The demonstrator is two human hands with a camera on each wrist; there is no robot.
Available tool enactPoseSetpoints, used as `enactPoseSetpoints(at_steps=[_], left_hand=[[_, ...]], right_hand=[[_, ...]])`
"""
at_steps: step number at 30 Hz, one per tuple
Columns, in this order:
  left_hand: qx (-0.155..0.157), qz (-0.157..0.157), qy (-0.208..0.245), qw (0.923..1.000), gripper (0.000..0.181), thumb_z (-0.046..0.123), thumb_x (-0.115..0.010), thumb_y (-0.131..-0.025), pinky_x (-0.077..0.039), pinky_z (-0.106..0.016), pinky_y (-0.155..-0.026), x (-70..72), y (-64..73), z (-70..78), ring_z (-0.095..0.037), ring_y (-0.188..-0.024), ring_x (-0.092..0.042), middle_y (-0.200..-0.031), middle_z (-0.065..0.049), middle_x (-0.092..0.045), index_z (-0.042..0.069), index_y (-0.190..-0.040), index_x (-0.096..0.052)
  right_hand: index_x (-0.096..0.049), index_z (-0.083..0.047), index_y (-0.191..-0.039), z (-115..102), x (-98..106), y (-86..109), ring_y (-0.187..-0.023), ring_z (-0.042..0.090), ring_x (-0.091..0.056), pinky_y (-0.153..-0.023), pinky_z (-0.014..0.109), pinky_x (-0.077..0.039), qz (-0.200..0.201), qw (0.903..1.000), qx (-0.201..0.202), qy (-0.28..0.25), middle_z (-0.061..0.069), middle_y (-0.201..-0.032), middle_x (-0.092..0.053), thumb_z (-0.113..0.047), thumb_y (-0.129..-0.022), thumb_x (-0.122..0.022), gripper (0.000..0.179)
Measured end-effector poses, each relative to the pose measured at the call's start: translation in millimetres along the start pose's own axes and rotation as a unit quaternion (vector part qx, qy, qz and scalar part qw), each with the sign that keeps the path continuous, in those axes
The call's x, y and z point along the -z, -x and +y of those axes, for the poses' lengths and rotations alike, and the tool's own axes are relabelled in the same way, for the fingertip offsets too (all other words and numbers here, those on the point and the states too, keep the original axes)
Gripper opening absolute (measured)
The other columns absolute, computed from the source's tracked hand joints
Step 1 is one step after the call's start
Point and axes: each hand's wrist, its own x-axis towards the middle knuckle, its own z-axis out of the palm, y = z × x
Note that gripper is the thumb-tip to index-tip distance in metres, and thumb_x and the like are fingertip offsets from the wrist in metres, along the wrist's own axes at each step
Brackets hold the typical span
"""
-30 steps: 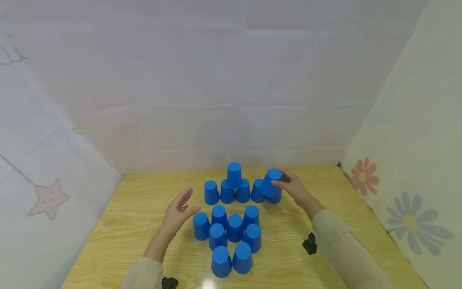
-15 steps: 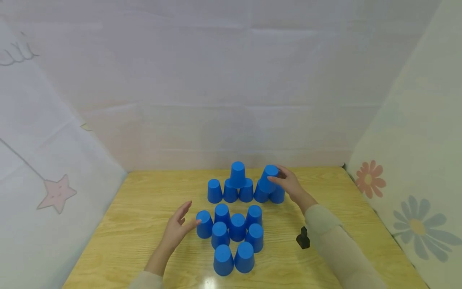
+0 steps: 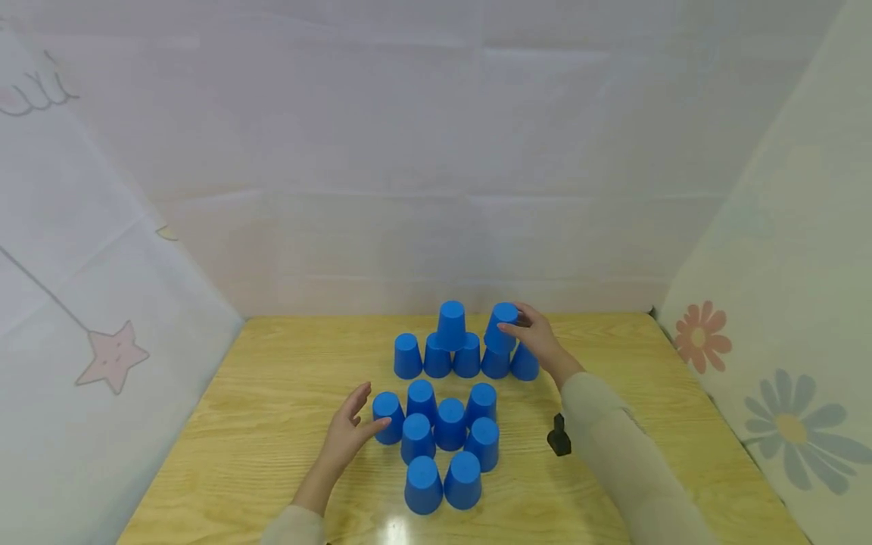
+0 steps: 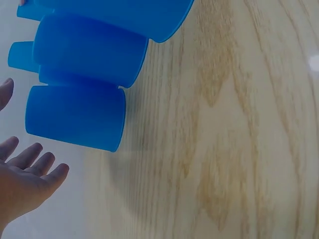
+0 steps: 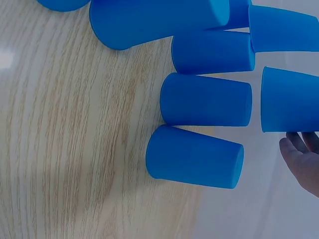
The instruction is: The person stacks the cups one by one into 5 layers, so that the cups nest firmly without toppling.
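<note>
Pale cloth (image 3: 436, 151) is hung behind a wood-grained desk (image 3: 293, 378) set with upside-down blue cups (image 3: 451, 425). Just right of the perched cup (image 3: 452, 325), a held cup (image 3: 499, 340) is pinched above the back row (image 3: 466, 359) by the fingers of the right hand (image 3: 540, 337); in front and left of the perched cup, the left hand (image 3: 349, 430) is poised, fingers spread.

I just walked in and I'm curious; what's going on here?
A person's right hand holds an upside-down blue cup just above the back row of five cups, toward its right end. Another cup rests on top of that row. The left hand holds nothing, beside the nearer group of cups on the wooden table.
</note>
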Motion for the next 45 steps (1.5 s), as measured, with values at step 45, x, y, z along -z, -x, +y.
enactPoseSetpoints(at_steps=[45], left_hand=[[0.019,0.031,0.017,0.9992,0.055,0.019,-0.068,-0.075,-0.031,-0.051,-0.09,-24.2,-6.3,-31.0,-0.035,-0.116,-0.035,-0.122,-0.016,-0.045,0.005,-0.123,-0.044]], right_hand=[[-0.032,-0.007,-0.132,0,-23,-17.7,-0.119,0.035,-0.029,-0.093,0.05,-0.026,-0.009,0.9998,-0.01,0.017,0.019,-0.131,-0.033,-0.023,-0.083,-0.059,0.059]])
